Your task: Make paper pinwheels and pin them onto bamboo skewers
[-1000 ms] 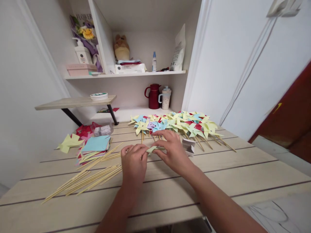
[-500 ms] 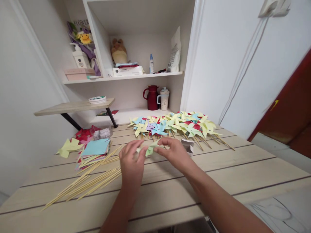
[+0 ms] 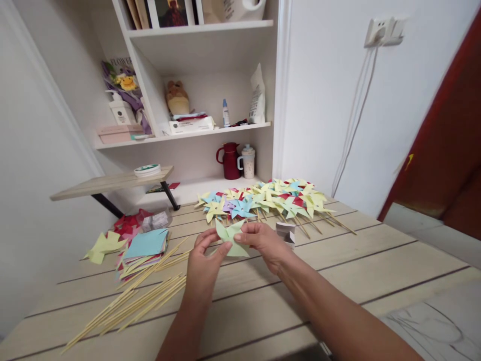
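Note:
A pale green paper pinwheel (image 3: pixel 230 231) is held up over the table, its pointed blades spread toward me. My left hand (image 3: pixel 207 254) pinches its lower left side between thumb and fingers. On the right edge, my right hand (image 3: pixel 262 244) grips it with the thumb pressed near the middle. Behind them lie many finished pinwheels on sticks (image 3: pixel 263 200), in yellow, blue, green and red. Loose wooden sticks (image 3: pixel 139 301) are spread left of my left hand. A stack of coloured paper squares (image 3: pixel 146 244) sits beyond the sticks, with a yellow folded paper pinwheel (image 3: pixel 104 246) beside it.
A small open box (image 3: pixel 285 233) stands just past my right hand. Near the paper stack is a clear plastic container (image 3: pixel 157 219). A raised wooden stand (image 3: pixel 112 181) is at back left. A red jug (image 3: pixel 230 161) and a cup (image 3: pixel 248 163) stand under the shelf.
The pinwheel has opened out and now faces me, with its blades showing. My hands keep hold of it. The camera view has tilted up and turned slightly right.

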`<state>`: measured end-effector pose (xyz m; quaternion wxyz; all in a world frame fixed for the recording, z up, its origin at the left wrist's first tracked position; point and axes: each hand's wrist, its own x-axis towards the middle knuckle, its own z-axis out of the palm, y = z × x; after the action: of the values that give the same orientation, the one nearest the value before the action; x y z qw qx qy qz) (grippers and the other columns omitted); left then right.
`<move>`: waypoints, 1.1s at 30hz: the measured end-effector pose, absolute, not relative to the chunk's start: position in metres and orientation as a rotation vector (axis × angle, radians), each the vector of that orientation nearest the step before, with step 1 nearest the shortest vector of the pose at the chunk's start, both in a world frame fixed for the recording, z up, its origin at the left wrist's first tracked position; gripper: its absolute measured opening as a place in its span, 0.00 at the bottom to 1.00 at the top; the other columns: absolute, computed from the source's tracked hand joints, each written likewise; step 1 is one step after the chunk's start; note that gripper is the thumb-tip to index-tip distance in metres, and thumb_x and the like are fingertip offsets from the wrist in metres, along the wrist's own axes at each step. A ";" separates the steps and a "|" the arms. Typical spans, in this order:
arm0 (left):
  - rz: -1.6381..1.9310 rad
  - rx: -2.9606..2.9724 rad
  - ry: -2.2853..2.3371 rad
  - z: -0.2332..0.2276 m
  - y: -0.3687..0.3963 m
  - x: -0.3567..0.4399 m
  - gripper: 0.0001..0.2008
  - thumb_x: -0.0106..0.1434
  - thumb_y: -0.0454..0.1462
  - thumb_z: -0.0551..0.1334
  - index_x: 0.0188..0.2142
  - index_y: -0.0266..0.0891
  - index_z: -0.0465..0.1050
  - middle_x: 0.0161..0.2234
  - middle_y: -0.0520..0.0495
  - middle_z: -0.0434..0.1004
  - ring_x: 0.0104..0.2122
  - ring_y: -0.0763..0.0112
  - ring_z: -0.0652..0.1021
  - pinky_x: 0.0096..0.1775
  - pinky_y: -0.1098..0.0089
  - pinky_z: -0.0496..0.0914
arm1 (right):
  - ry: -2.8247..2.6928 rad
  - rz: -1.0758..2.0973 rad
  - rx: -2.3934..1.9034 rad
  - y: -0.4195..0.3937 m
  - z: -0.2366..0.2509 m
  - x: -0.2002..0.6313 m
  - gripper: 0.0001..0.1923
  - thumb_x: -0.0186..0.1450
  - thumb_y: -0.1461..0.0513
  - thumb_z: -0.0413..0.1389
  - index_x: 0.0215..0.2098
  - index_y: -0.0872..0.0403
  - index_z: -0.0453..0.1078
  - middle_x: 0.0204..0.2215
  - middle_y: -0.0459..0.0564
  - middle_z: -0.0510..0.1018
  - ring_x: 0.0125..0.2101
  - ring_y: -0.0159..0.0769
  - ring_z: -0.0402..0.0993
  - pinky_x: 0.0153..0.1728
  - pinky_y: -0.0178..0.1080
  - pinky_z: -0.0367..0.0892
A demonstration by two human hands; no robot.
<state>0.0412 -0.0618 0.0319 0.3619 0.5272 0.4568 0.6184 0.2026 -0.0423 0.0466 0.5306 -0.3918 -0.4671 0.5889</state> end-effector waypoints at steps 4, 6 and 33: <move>1.503 1.310 1.167 0.033 -0.063 0.042 0.14 0.48 0.43 0.73 0.33 0.37 0.81 0.44 0.42 0.80 0.45 0.58 0.78 0.46 0.66 0.71 | -1.157 1.364 -0.937 -0.045 0.046 0.200 0.15 0.43 0.57 0.70 0.20 0.54 0.69 0.18 0.40 0.71 0.22 0.29 0.63 0.28 0.35 0.57; 1.472 1.290 1.160 0.033 -0.064 0.042 0.15 0.48 0.43 0.73 0.33 0.37 0.81 0.42 0.42 0.81 0.43 0.58 0.79 0.44 0.66 0.72 | -1.176 1.346 -0.952 -0.047 0.047 0.199 0.15 0.44 0.56 0.70 0.20 0.54 0.70 0.18 0.41 0.72 0.22 0.29 0.63 0.28 0.35 0.58; 1.362 0.699 0.974 0.029 -0.060 0.021 0.13 0.43 0.35 0.76 0.28 0.32 0.79 0.28 0.44 0.81 0.28 0.71 0.78 0.36 0.73 0.72 | -1.800 0.485 -0.764 -0.051 0.037 0.202 0.05 0.64 0.63 0.60 0.35 0.48 0.79 0.42 0.51 0.75 0.47 0.43 0.72 0.51 0.48 0.65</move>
<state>0.0209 -0.0599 0.0294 0.6158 0.3036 0.4229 0.5914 0.2021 -0.0515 0.0372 0.5340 -0.3207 -0.7554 0.2034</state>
